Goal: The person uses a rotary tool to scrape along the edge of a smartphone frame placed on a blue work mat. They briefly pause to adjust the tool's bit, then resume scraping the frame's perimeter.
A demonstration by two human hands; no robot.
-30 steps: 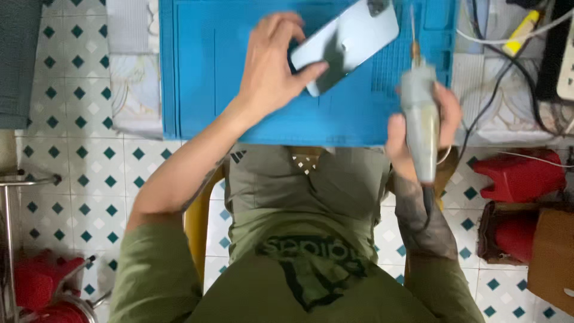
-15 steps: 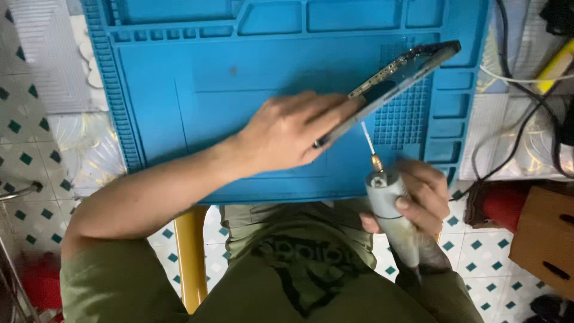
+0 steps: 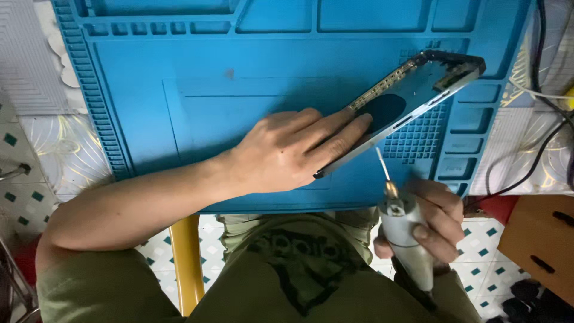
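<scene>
Phone housing [image 3: 412, 96], a stripped shell with a dark oval patch inside, is tipped up on its long edge over the blue silicone work mat [image 3: 197, 78], running from the middle of the view out toward 2 o'clock. My left hand [image 3: 287, 149] is closed around its lower end, fingers laid flat along the inner face, so that end is hidden under them. Whether the lower edge touches the mat I cannot tell. The far corner is dark and hard to read.

My right hand [image 3: 430, 221], at about 5 o'clock, is wrapped around a grey rotary tool [image 3: 406, 239]. Its thin bit [image 3: 382, 167] points up toward 12 o'clock, with the tip just beside the housing's lower edge; contact is too fine to make out. The tool's rear end is lost behind my wrist.

The mat covers most of the desk [image 3: 66, 149], its tray compartments cut off at the top edge. Black and white cables [image 3: 538, 149] loop at 3 o'clock, running out of view. A brown box [image 3: 538, 239] sits at 4 o'clock, partly cropped. A yellow chair leg [image 3: 186, 263] shows at 7 o'clock above the tiled floor [image 3: 484, 269].
</scene>
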